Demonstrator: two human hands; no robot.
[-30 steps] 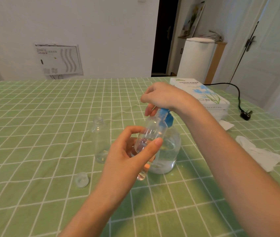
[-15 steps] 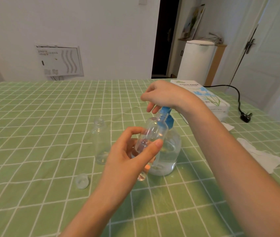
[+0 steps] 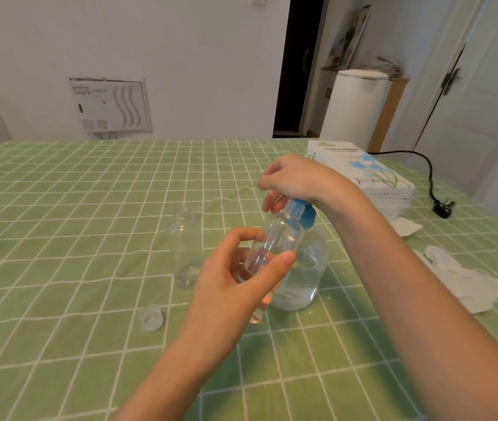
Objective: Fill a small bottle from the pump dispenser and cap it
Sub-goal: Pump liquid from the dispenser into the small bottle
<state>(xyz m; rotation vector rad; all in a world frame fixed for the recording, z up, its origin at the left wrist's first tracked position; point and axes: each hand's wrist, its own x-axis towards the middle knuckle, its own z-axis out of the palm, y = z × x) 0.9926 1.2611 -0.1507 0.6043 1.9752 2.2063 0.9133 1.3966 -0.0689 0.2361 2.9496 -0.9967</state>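
My left hand [image 3: 235, 278] grips a small clear bottle [image 3: 275, 250], tilted so its mouth sits under the blue pump spout [image 3: 297, 208]. The pump belongs to a round clear dispenser [image 3: 305, 275] holding clear liquid, standing just behind the small bottle. My right hand [image 3: 296, 180] rests on top of the blue pump head with fingers curled down over it. A little liquid shows at the small bottle's bottom. A second small clear bottle [image 3: 184, 247] stands uncapped to the left. A clear cap [image 3: 151, 318] lies on the green cloth in front of it.
The table wears a green checked cloth [image 3: 59, 238]. A tissue paper pack [image 3: 363, 174] lies at the back right, crumpled white tissues [image 3: 466, 281] at the right, and a black cable with plug [image 3: 443, 208] beyond them. A white bin stands off the table behind.
My right hand rose slightly on the pump half a second ago and sits about the same height now. My left hand keeps the small bottle under the spout.
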